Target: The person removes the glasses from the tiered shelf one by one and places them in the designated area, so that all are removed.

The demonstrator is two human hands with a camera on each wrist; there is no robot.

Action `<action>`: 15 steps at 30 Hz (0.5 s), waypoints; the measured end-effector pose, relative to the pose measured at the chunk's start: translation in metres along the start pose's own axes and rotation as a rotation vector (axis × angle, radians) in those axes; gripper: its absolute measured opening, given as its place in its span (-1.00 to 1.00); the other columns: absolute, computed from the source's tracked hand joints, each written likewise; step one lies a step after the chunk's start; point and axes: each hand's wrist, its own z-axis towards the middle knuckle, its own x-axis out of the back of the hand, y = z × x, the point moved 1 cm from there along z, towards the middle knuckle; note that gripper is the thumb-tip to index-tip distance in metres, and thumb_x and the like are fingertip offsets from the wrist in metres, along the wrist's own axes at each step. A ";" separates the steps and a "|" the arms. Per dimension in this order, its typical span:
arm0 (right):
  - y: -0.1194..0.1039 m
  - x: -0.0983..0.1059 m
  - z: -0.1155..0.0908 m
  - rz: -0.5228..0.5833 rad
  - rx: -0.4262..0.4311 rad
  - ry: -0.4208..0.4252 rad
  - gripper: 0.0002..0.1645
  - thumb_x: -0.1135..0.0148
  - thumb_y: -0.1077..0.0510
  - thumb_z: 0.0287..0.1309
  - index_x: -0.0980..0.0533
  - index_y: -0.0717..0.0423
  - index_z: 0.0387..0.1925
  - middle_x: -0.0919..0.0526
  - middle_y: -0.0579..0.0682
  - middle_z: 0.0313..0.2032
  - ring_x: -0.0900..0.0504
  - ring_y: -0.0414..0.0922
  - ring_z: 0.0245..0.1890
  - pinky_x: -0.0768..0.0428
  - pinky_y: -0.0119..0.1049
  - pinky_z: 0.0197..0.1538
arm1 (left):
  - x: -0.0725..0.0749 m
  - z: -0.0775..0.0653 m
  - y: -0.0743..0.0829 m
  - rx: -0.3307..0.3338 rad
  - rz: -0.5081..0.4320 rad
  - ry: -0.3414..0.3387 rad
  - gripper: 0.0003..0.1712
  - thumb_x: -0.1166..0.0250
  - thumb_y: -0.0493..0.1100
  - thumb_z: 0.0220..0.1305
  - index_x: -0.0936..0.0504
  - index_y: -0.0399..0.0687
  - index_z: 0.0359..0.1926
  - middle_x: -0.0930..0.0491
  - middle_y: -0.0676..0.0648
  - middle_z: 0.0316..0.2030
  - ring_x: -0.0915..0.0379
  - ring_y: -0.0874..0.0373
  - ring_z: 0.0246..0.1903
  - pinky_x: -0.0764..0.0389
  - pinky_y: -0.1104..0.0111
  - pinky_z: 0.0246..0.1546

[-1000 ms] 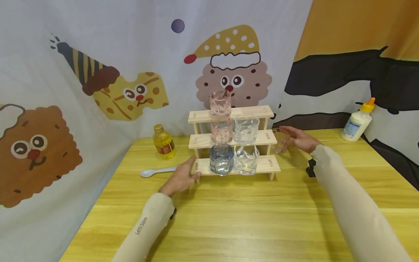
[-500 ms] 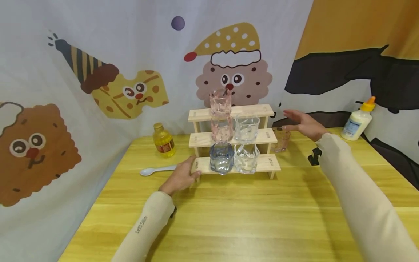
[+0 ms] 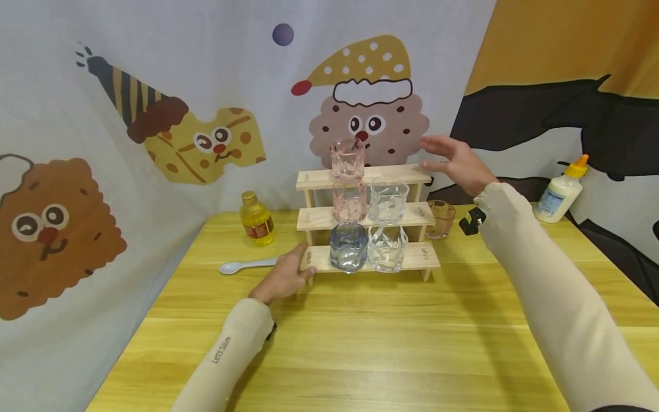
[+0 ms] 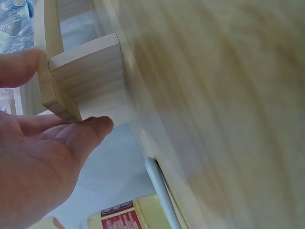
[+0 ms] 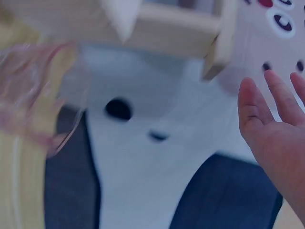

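Observation:
A three-tier wooden display stand [image 3: 419, 262] holds several faceted glasses. On its top step is a pink glass [image 3: 347, 160]; the middle step has another pink glass [image 3: 349, 203] and a clear glass [image 3: 389, 202]. A blue glass [image 3: 348, 249] and a second clear glass [image 3: 388, 250] occupy the bottom step. My left hand [image 3: 282, 274] grips the bottom step's left end, thumb on top and fingers at the edge, as the left wrist view shows. Beside the top step's right end, my right hand [image 3: 458, 163] is raised with fingers extended, holding nothing.
An amber-pink glass [image 3: 440, 220] stands on the table right of the stand. A yellow bottle [image 3: 257, 220] and a pale spoon [image 3: 242, 266] are at the left. A glue bottle [image 3: 561, 191] stands far right. A printed cloth [image 3: 216, 46] hangs behind.
My right hand has let go of the amber-pink glass, risen and moved left to the top step's right end. My left hand has stayed on the stand.

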 end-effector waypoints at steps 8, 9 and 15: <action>-0.039 -0.027 0.022 0.021 0.037 -0.083 -0.10 -0.28 0.06 0.33 -0.09 -0.03 0.57 -0.18 0.05 0.56 -0.12 0.08 0.57 -0.12 0.25 0.56 | -0.002 0.000 0.000 0.008 0.006 0.005 -0.17 -0.21 -0.10 0.44 -0.04 -0.25 0.56 -0.22 -0.36 0.48 -0.19 -0.28 0.46 -0.22 -0.10 0.50; -0.043 -0.031 0.025 0.029 0.039 -0.098 -0.10 -0.28 0.07 0.32 -0.09 -0.02 0.56 -0.17 0.06 0.56 -0.12 0.09 0.57 -0.14 0.23 0.56 | -0.002 0.001 0.000 0.007 0.005 0.009 -0.17 -0.22 -0.11 0.44 -0.05 -0.24 0.55 -0.24 -0.36 0.47 -0.21 -0.28 0.45 -0.23 -0.10 0.50; -0.061 -0.049 0.041 0.048 0.015 -0.168 -0.11 -0.29 0.11 0.31 -0.10 0.06 0.55 -0.18 0.09 0.55 -0.16 0.09 0.56 -0.24 0.12 0.55 | -0.001 0.000 0.001 0.000 -0.003 0.016 -0.18 -0.22 -0.12 0.43 -0.06 -0.24 0.55 -0.28 -0.36 0.45 -0.24 -0.27 0.43 -0.25 -0.09 0.50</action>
